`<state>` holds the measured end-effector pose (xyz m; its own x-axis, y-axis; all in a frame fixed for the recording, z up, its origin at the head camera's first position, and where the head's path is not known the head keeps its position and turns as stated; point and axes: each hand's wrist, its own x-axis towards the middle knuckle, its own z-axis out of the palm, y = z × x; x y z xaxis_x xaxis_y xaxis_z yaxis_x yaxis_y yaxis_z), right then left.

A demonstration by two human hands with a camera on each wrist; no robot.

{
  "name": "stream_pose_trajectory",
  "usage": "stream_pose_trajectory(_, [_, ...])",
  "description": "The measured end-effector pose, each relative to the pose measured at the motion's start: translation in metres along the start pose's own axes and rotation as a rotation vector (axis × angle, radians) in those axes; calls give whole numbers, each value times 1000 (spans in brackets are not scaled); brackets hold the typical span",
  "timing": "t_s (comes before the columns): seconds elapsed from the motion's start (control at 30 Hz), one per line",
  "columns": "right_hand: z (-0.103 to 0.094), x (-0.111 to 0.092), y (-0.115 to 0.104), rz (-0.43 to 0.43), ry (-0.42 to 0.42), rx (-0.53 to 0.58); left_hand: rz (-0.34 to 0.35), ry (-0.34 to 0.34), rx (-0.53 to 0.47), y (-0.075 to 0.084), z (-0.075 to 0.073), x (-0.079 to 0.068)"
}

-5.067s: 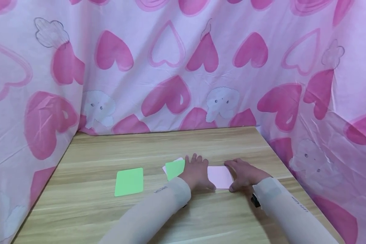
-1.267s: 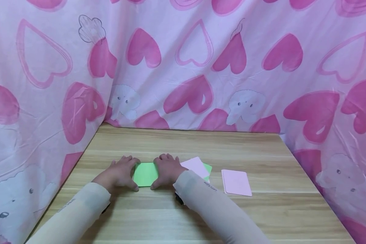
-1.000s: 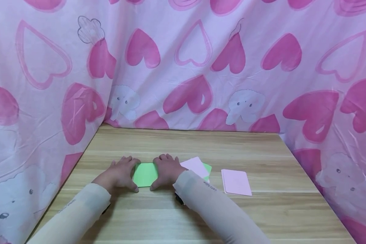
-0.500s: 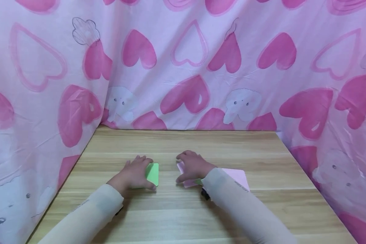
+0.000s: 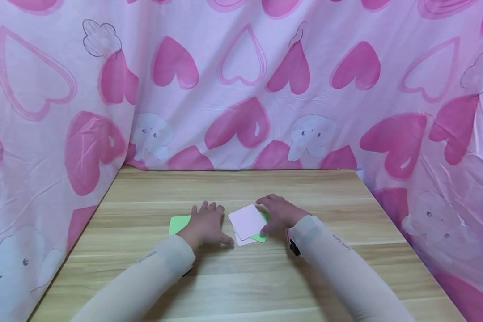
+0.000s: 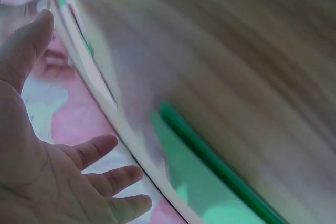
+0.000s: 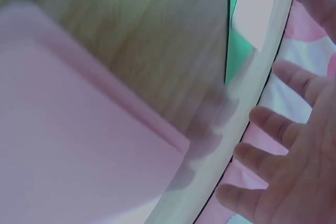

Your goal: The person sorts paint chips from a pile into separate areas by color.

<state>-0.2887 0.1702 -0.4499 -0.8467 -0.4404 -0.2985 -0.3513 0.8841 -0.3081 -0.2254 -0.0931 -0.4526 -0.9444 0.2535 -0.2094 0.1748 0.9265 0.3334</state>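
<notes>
In the head view, a small pile of square cards lies mid-table: a pink card on top, turned askew over a green card and another pink card. My left hand hovers left of this pile with its fingers spread, partly covering the green cards. On the pile's other side, my right hand has thumb and fingers apart near its right edge; contact is hard to judge. A pink stack fills the right wrist view's left side, mostly hidden by my right arm in the head view. Neither hand grips anything.
The wooden table extends around the cards. A pink heart-patterned cloth encloses its back and both sides.
Five seconds ago both hands flanked the right pink stack, and green topped the middle pile; pink tops it now. They later flanked the left green stack, then moved right to the middle pile.
</notes>
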Motion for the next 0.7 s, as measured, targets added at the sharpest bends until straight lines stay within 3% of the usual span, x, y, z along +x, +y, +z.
stream_pose_trajectory(0.3, [-3, 6, -3, 1, -54, 4, -37, 1, 89, 26, 17, 14])
stream_pose_trajectory(0.7, [-4, 10, -13, -31, -73, -74, -40, 6, 109, 36, 21, 21])
